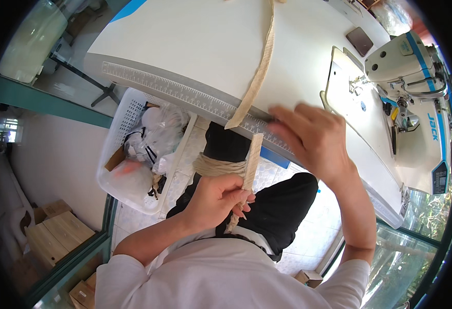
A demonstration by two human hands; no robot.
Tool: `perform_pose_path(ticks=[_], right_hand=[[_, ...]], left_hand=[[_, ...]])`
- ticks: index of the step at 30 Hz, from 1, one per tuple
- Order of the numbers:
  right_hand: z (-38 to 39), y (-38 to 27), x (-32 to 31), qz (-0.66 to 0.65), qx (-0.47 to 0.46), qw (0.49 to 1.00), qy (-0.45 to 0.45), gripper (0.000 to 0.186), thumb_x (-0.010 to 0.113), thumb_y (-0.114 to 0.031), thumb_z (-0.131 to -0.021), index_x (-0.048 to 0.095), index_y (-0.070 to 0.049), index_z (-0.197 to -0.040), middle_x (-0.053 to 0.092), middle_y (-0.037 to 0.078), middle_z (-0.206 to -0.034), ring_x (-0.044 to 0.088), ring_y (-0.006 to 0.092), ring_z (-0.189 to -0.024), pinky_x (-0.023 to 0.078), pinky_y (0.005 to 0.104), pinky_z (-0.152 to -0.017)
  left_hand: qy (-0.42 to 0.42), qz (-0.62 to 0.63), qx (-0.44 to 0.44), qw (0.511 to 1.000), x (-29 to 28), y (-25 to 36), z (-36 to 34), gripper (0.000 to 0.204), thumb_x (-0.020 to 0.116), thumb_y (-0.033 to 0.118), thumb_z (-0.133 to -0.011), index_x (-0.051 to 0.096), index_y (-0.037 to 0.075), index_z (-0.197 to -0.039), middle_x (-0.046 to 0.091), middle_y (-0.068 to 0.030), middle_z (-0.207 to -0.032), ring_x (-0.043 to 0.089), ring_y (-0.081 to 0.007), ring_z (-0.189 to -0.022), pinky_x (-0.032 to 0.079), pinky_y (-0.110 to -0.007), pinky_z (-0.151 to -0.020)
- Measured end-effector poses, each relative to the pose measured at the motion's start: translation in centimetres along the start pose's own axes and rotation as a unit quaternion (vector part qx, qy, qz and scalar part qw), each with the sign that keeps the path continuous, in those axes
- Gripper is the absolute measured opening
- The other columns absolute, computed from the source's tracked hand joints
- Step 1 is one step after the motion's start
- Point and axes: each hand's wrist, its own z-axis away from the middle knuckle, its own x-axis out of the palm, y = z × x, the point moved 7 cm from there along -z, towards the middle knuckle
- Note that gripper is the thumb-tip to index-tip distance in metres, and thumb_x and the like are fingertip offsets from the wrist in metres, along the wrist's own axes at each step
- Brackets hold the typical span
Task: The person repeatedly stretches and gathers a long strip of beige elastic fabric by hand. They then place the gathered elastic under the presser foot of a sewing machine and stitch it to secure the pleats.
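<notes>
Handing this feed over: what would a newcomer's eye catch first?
Probably the white sewing machine on the right of the table. Next, the beige strip in the left hand and another strip across the table, with the blurred right hand nearby. Left of the legs, a basket holds plastic bags.

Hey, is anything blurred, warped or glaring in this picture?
Head view: the right hand is blurred, apparently by motion, while the left hand and the fabric strip it holds look sharper; head view: the table's front edge bows, and the corners go black; head view: glare whitens the tabletop near the sewing machine.
</notes>
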Motion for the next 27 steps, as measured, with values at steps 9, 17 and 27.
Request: perform_pose_path(ticks=[9,17,27], right_hand=[[-1.3,2.5,-2.0,0.063,0.089,0.979,0.172,0.017,0.065,-0.011,-0.088,0.067,-0.001,-0.101,0.064,0.015,-0.084,0.061,0.0267,-0.072,0.047,0.0360,-0.062],[10.4,-4.6,8.0,-0.593,0.322,0.736,0.057,0.018,0.064,-0.016,-0.092,0.066,0.002,-0.094,0.063,0.003,-0.078,0.056,0.0084,-0.066,0.044,0.0210,-0.056],[11.2,-5.6,8.1,-0.705,0.347,0.617,0.043,0.017,0.059,-0.012,-0.095,0.066,0.003,-0.100,0.064,0.002,-0.085,0.055,0.0078,-0.075,0.043,0.0206,-0.064]], left_hand=[[-0.007,-0.016,-0.007,1.000,0.3,-0.3,0.3,0.012,0.057,0.003,-0.093,0.063,-0.008,-0.096,0.068,-0.0139,-0.090,0.070,-0.0191,-0.078,0.060,-0.028,-0.062],[-0.025,-0.127,0.054,0.990,1.1,-0.4,0.6,0.009,0.064,0.006,-0.090,0.067,-0.002,-0.093,0.068,-0.0050,-0.082,0.062,-0.0089,-0.070,0.053,-0.023,-0.057],[-0.095,-0.111,0.062,0.987,0.4,6.9,-3.8,0.015,0.062,0.003,-0.088,0.065,-0.004,-0.101,0.067,-0.0109,-0.095,0.066,-0.0133,-0.074,0.053,-0.021,-0.057]])
